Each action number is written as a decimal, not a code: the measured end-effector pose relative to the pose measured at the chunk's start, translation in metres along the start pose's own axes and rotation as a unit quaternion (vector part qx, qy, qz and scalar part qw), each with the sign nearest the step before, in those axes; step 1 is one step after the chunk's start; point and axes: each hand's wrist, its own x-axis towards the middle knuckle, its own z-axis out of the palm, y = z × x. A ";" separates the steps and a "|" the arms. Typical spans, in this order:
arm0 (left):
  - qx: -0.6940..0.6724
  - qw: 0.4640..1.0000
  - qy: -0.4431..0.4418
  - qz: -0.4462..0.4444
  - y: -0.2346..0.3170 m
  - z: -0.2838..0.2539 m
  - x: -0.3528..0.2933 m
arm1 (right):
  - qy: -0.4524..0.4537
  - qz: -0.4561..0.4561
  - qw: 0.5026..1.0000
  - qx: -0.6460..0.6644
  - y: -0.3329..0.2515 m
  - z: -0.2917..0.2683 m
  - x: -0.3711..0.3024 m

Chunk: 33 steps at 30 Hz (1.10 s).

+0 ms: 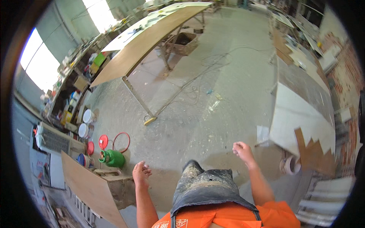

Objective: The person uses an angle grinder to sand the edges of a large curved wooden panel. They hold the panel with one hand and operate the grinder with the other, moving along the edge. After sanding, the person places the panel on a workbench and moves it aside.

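Note:
My left hand is raised at the left of my body, fingers loosely bent and apart, holding nothing. The nearest things to it are a brown board and a squat green gas cylinder, both untouched. On the other side, my right hand hangs over the floor with half-curled fingers and nothing visible in it. A white sheet and a round bucket lie nearest to that hand, without contact. Between my arms is a worn dark apron over my orange shirt.
A long table with a brown top stretches away at the left. Cables trail across the floor. White buckets and a red hoop are at the left. Boards and a jagged brown piece lie at the right.

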 end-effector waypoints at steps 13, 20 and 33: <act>-0.184 0.972 0.144 0.023 0.131 0.109 0.321 | 0.036 0.081 0.988 0.127 -0.180 0.059 0.386; -0.150 0.966 0.203 0.062 0.249 0.134 0.468 | 0.078 0.119 0.971 0.194 -0.254 0.091 0.595; -0.197 0.909 0.361 0.064 0.337 0.133 0.589 | -0.108 0.125 0.978 0.124 -0.471 0.323 0.971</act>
